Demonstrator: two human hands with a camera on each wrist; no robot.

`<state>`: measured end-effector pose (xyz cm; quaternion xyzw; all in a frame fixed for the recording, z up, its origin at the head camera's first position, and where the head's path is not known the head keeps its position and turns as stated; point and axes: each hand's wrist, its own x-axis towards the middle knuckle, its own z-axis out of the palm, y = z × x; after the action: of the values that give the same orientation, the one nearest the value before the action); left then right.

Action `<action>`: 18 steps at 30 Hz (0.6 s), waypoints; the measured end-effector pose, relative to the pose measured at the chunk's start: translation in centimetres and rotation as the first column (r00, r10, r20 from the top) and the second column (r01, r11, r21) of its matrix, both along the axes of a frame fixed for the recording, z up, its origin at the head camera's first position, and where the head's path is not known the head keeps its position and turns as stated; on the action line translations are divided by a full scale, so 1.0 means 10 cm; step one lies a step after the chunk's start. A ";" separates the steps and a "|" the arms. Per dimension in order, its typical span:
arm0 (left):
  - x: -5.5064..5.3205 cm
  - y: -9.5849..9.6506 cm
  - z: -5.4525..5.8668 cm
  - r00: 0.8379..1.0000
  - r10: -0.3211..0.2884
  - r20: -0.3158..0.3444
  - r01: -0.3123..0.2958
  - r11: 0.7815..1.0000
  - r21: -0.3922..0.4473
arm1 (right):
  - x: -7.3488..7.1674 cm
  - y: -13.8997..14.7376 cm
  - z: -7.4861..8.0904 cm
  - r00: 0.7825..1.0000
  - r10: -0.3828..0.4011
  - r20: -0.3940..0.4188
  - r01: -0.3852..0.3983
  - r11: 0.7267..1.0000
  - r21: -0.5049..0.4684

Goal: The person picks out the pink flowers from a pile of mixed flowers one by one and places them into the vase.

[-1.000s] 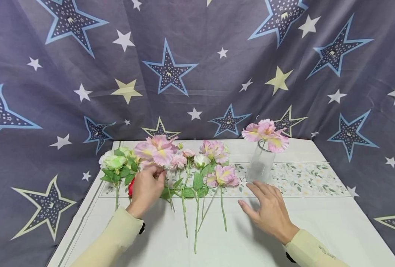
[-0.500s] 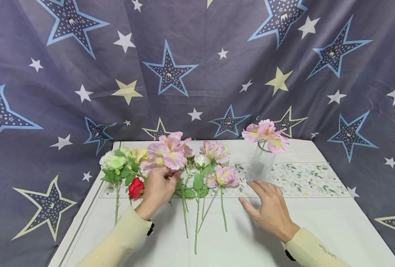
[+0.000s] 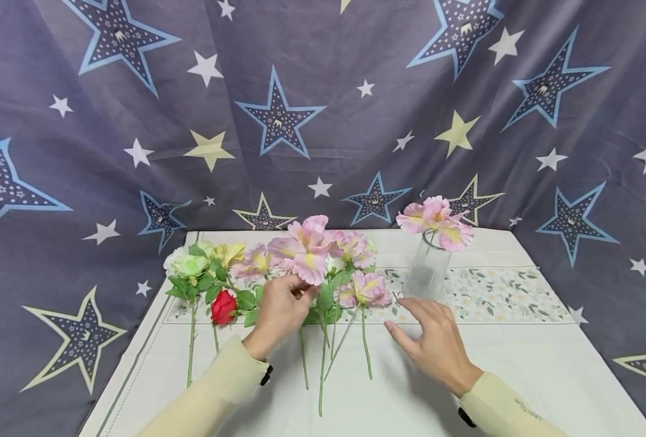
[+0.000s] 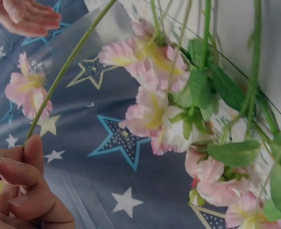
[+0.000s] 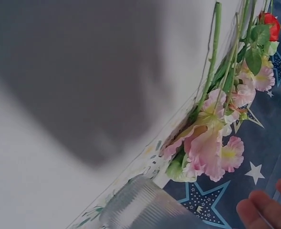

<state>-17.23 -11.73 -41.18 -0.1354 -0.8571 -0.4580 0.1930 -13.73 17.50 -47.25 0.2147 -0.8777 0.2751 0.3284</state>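
Note:
My left hand (image 3: 282,309) pinches a pink-and-yellow artificial flower (image 3: 308,250) just beneath its bloom, raised over the row of other flowers. In the left wrist view its thin green stem (image 4: 66,67) runs up from between thumb and fingers. My right hand (image 3: 435,345) hangs over the table with relaxed, spread fingers and holds nothing. Just beyond it stands a clear glass vase (image 3: 425,274) with one pink flower (image 3: 438,221) in its mouth. The right wrist view catches the ribbed glass at the bottom and a few right fingers (image 5: 259,212).
Several flowers lie across the white tablecloth (image 3: 410,406), stems toward me: pale green blooms (image 3: 186,263) at left, a red rose (image 3: 224,308), and pink blooms (image 3: 369,288) near the middle. Behind the table hangs a dark, star-printed curtain (image 3: 323,127).
My left hand has carried the pink flower rightward along the row, uncovering the red rose. The right hand has stayed nearly still; the vase has not moved.

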 end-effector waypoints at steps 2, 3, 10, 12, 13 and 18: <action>0.00 0.04 0.00 1.000 -0.013 -0.008 0.013 1.000 0.009 | 0.00 -0.02 0.02 1.000 0.003 -0.009 -0.003 1.000 -0.006; 0.00 0.05 0.00 1.000 -0.022 -0.007 0.022 1.000 0.013 | 0.00 -0.02 0.03 1.000 0.004 -0.010 -0.004 1.000 -0.009; 0.02 0.16 -0.01 0.996 -0.085 0.000 0.085 0.996 0.039 | -0.01 -0.10 0.08 1.000 0.026 0.003 -0.025 0.999 -0.045; 0.03 0.19 0.00 0.995 -0.101 -0.001 0.101 0.994 0.047 | -0.01 -0.12 0.09 0.999 0.033 0.004 -0.033 0.998 -0.054; 0.03 0.21 0.00 0.994 -0.109 -0.002 0.109 0.993 0.051 | -0.02 -0.13 0.09 0.999 0.037 0.001 -0.037 0.998 -0.060; 0.06 0.30 0.01 0.988 -0.155 0.007 0.154 0.985 0.080 | -0.02 -0.18 0.11 0.998 0.051 -0.021 -0.052 0.995 -0.087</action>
<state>-16.63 -8.70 -41.07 -0.1909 -0.8265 -0.5060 0.1562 -13.97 15.69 -46.11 0.2253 -0.8559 0.3194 0.3387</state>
